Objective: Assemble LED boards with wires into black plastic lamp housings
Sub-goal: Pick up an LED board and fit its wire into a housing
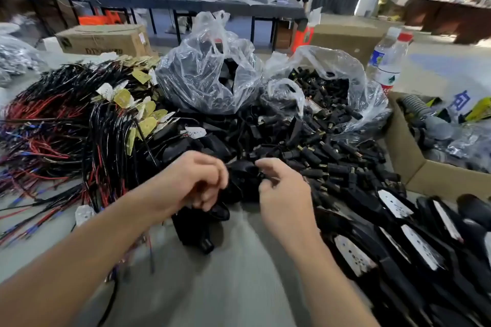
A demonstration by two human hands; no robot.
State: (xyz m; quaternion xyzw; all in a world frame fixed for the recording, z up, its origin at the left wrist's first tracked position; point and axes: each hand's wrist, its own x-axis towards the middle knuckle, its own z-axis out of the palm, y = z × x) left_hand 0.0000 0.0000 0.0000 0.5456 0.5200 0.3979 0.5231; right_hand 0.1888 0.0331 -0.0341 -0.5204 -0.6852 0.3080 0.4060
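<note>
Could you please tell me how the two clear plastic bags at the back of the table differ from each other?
The left bag stands taller, its handles up; the right bag slumps lower and wider. The left bag keeps its bulky black parts inside, while small black plugs lie both inside the right bag and loose on the table before it. Both are clear, crinkled and hold black plastic parts.

Forearms forward; left hand (198,183) and right hand (283,194), fingers curled, grip one black housing (243,180)
</note>
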